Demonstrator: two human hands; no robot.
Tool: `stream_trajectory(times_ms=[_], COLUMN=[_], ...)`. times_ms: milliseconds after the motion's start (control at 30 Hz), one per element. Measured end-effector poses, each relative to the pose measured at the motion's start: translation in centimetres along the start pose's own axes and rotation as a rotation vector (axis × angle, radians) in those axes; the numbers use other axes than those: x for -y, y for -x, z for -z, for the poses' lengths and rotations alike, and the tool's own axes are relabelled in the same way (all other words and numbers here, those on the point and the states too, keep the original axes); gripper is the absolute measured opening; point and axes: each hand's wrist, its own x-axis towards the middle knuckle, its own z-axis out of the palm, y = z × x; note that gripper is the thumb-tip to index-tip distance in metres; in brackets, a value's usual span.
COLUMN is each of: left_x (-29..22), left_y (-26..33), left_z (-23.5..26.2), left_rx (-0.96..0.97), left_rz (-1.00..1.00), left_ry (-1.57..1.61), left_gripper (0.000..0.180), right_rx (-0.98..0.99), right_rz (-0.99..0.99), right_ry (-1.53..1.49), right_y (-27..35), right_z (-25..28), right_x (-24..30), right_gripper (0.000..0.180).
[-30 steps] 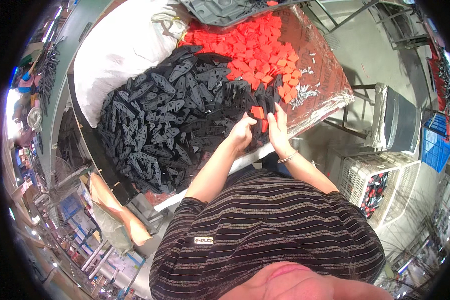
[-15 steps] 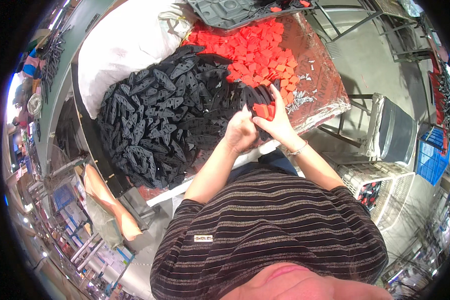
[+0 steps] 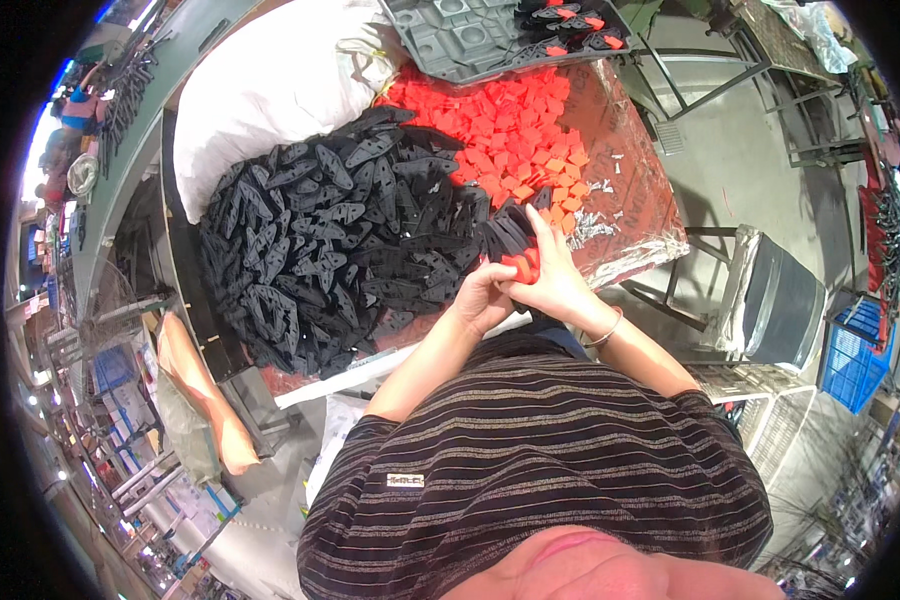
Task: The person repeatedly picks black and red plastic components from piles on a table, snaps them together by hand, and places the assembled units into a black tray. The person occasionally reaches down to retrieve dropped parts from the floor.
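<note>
At the table's near edge, my right hand [image 3: 562,284] is wrapped round a stack of flat black plastic parts [image 3: 508,232], its thumb or finger stretched along the far side. Small red plastic pieces [image 3: 522,267] sit at the near end of that stack. My left hand [image 3: 484,298] is closed against those red pieces, fingertips pinched; whether it grips a piece or only presses is hidden. A large heap of long, pointed black parts [image 3: 290,245] lies to the left. Beyond my hands spreads a heap of red pieces [image 3: 515,125].
Loose silver screws [image 3: 595,222] lie on the film-wrapped brown table [image 3: 638,180]. At the back, a dark moulded tray [image 3: 450,45] holds black parts with red ends. A white sack [image 3: 260,95] leans at far left. Right: a padded seat [image 3: 785,300], blue crate [image 3: 855,355] and pale crate [image 3: 775,415].
My left hand has moved in from a blurred, loose pose to a pinch at the red pieces. The stack has come slightly nearer to me. The view has shifted, showing more tray.
</note>
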Motion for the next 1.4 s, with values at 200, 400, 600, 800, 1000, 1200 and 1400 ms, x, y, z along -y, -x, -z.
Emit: stream_trajectory(times_ms=[200, 400, 600, 800, 1000, 1200, 1400], left_x=[-2.3, -5.3, -4.7, -3.8, -5.6, -7.0, -9.5], left_y=[0.1, 1.4, 2.3, -0.8, -5.4, -12.6, -16.3], left_z=[-1.6, -1.9, -0.1, 0.2, -8.8, -13.0, -16.7], left_rx=[0.199, 0.227, 0.195, 0.162, 0.027, 0.006, 0.044], left_rz=[0.153, 0.393, 0.586, 0.525, 0.357, 0.252, 0.182], left_ry=[0.108, 0.203, 0.062, -0.008, -0.363, -0.498, -0.682], left_gripper=[0.059, 0.064, 0.052, 0.052, 0.068, 0.055, 0.066], right_rx=[-0.148, 0.065, 0.292, 0.281, 0.136, -0.068, -0.104], right_rz=[0.164, 0.710, 0.978, 1.396, 1.444, 1.277, 1.275], right_ry=[-0.017, 0.580, 0.729, 0.760, 0.780, 0.895, 0.892], right_y=[0.8, 1.1, 0.5, -4.4, -9.1, -13.1, -16.7], right_z=[1.1, 4.8, 4.2, 8.5, 14.5, 19.1, 21.6], right_x=[0.7, 3.8, 2.5, 1.1, -0.8, -3.8, -3.8], right_gripper=[0.094, 0.064, 0.061, 0.061, 0.063, 0.062, 0.054])
